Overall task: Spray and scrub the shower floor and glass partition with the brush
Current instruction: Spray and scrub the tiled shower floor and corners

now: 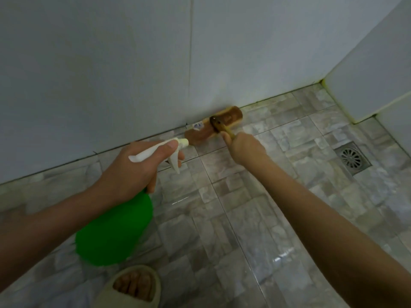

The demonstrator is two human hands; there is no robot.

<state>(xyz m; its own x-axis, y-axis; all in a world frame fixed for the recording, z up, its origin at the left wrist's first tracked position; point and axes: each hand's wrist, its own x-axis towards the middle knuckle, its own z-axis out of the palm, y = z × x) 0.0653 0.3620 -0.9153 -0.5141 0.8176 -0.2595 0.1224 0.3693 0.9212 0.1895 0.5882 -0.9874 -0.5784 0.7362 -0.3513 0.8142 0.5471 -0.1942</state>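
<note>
The right grip (pixel 244 150) is curled tight round the yellow handle (pixel 229 132) of the brush (pixel 213 126), holding it close to where the handle meets the head. The brown wooden brush head lies just beyond the knuckles, farther from the person, flat on the shower floor (pixel 255 218) and pushed up against the foot of the pale wall (pixel 111 63), along the dark seam where tiles and wall meet. A small label shows on the left part of the head.

The left grip (pixel 133 165) holds the spray bottle (pixel 115 230) by its neck, the thumb laid along the top of the white sprayer head and the fingers wrapped underneath behind the trigger (pixel 174 164). The green body hangs below the wrist, towards the person; the nozzle (pixel 182 143) points forward and sits just beside the left end of the brush head.

The floor is grey marbled tile with wet glints. A round metal drain (pixel 352 157) is set well to the right of the brush. A foot in a pale slipper (pixel 131 285) stands at the bottom edge.
</note>
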